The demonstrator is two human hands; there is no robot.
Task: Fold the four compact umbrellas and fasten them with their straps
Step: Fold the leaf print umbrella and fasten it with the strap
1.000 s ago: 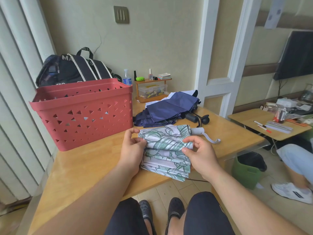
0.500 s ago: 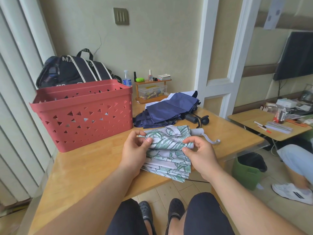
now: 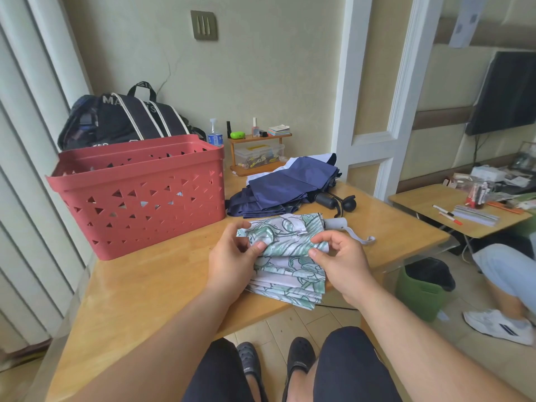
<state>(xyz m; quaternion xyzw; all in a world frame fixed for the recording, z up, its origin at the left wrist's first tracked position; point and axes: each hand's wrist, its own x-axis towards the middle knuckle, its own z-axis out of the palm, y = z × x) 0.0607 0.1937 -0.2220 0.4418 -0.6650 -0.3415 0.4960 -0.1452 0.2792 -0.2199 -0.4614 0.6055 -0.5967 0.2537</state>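
A white umbrella with a green leaf print (image 3: 287, 262) lies collapsed at the table's near edge, its cloth in flat pleats, its pale grey handle (image 3: 336, 223) and wrist loop pointing right. My left hand (image 3: 232, 256) pinches the top pleat at its left end. My right hand (image 3: 339, 256) pinches the same pleat at its right end. Behind it lies a navy umbrella (image 3: 284, 190), loosely collapsed, with black handles (image 3: 333, 201) beside it.
A red plastic basket (image 3: 139, 192) stands at the left on the wooden table (image 3: 150, 285), a dark backpack (image 3: 121, 117) behind it. A small shelf with bottles (image 3: 258, 149) sits at the wall. A green bin (image 3: 423, 288) and another person's leg are on the right.
Both hands have lifted the top pleat of the printed umbrella slightly and shifted their pinch along it; the head view has come a little closer.
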